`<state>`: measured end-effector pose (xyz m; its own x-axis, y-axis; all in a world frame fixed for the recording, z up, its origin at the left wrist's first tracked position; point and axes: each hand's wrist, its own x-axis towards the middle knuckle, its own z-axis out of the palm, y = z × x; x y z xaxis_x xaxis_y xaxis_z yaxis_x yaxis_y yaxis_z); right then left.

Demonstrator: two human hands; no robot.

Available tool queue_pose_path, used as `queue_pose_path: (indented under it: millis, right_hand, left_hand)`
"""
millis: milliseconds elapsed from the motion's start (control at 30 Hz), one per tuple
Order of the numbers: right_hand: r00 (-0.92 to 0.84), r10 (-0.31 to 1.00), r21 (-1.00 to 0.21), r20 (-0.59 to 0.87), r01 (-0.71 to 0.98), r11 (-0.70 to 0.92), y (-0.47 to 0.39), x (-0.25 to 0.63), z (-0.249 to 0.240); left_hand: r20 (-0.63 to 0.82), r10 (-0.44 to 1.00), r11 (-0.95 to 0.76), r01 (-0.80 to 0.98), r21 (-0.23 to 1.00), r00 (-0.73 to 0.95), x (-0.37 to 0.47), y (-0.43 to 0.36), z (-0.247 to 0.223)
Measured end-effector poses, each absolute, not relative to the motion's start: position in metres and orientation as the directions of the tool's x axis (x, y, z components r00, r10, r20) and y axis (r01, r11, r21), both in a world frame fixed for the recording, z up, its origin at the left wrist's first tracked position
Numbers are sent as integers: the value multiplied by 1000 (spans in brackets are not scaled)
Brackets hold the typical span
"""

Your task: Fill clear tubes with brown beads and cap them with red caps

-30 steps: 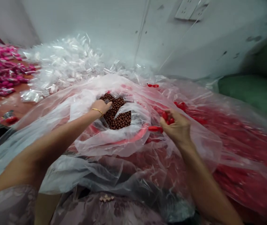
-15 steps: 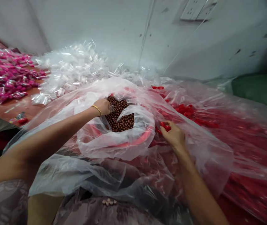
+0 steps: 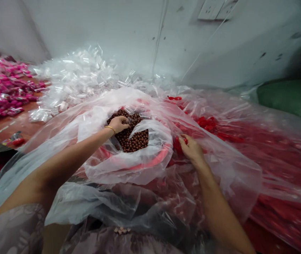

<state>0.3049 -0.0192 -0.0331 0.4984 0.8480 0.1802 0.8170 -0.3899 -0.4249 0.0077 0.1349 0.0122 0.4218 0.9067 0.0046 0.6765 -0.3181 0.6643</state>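
Observation:
Small round brown balls (image 3: 137,139) fill a pink-rimmed basin (image 3: 155,159) lined with clear plastic, in the middle of the view. Over the left part of the balls is my left hand (image 3: 119,124), a gold bangle at its wrist. Its fingers are pressed together; what they hold, if anything, is too small to name. Right of the basin, my right hand (image 3: 192,147) pinches a small red piece (image 3: 185,141) between thumb and fingers. More red pieces (image 3: 207,122) lie beyond it, some under the plastic sheet.
A heap of clear plastic pieces (image 3: 79,76) rests against the wall (image 3: 129,31). Pink wrapped items (image 3: 5,86) are piled at the far left. Clear sheeting (image 3: 235,169) spreads over red items at the right. A green sack (image 3: 288,98) stands at the far right.
My left hand has moved slightly over the balls, away from the upper left edge. Less of the red piece shows in my right hand. The whole view has shifted a little.

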Motion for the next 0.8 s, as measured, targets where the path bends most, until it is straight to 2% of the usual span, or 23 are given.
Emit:
queue_pose_path:
  millis: [67,100,167,200,267,367,433,500,600,667,700,800]
  right_hand:
    - [518,836,-318,183,835,-448,-21,300,-26]
    - [539,817,-291,206,830,-475,-22,298,-22]
    - [582,766,-333,274,805,-492,-23,293,-11]
    - [596,747,-406,295,786,-466,-23,292,-5]
    - [616,738,-627,275,697,-348,-21,287,6]
    - [586,793,-888,168,439,-136,-16,273,21]
    - [529,838,-951,132,305,-42,-12,256,31]
    - [438,888,-967,138,251,26,-8,236,39]
    - [313,929,-948,200,302,103,-2,207,47]
    - [258,942,-936,216,328,125,1,192,49]
    - [241,949,-942,205,312,124,3,186,48]
    - [220,968,-981,122,176,83,6,175,43]
  left_hand:
    - [31,891,-222,376,900,452,4,132,12]
    - [48,884,-157,198,968,465,2,130,13]
    - [73,871,-56,-49,997,486,-2,123,17]
    - [76,863,-24,-110,994,499,-4,119,19]
    - [71,842,28,-175,984,534,-10,111,23]
    - [58,811,78,-206,976,582,-20,100,25]
    - [37,800,98,-192,977,599,-25,95,25]
    - [-43,816,104,-74,992,576,-28,94,24]
    - [-199,889,49,347,937,412,-27,100,23]
    - [-187,925,-43,579,814,331,-22,108,24]
    - [-159,932,-90,635,767,325,-18,112,25]
    - [-106,935,-152,652,743,338,-3,125,24]
